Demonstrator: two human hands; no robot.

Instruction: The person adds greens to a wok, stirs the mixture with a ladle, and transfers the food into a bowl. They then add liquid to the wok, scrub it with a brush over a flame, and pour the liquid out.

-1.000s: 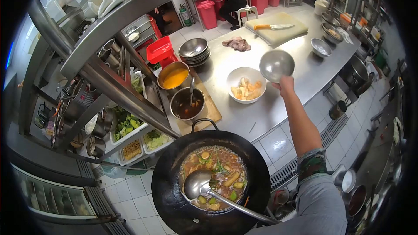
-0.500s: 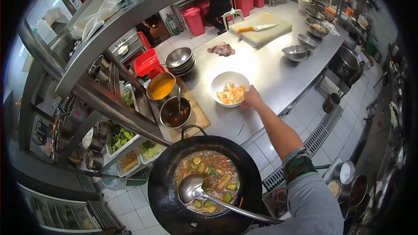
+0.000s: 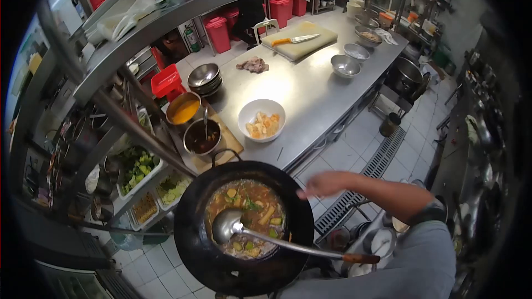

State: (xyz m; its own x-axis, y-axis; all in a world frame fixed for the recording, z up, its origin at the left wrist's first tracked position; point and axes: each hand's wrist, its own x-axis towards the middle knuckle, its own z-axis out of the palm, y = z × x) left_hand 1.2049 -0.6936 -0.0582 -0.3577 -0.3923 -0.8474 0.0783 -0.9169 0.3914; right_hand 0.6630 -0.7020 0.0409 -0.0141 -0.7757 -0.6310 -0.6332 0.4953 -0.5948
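Note:
My right hand (image 3: 326, 184) hovers just off the right rim of the black wok (image 3: 191, 254), nothing visible in it and its fingers loosely extended, a little blurred. Inside the wok is a brown soup (image 3: 252, 202) with green and yellow vegetable pieces. A steel ladle (image 3: 228, 226) rests with its bowl in the soup, its long handle lying across the rim toward the lower right and ending in a wooden grip (image 3: 360, 258). On the steel table stands a white bowl (image 3: 248, 112) with orange-yellow pieces of food (image 3: 263, 125). My left hand is out of view.
Beyond the wok, a pot of yellow liquid (image 3: 185, 112) and a pot of dark sauce (image 3: 202, 138) stand on a wooden board. A knife (image 3: 302, 39) lies on the cutting board (image 3: 310, 47). Raw meat (image 3: 253, 65) and stacked steel bowls (image 3: 204, 76) share the steel table (image 3: 299, 116).
My right hand has let go of the white bowl and come back toward the wok's right side. The bowl stays on the table. The whole view has shifted, exposing the ladle's wooden grip.

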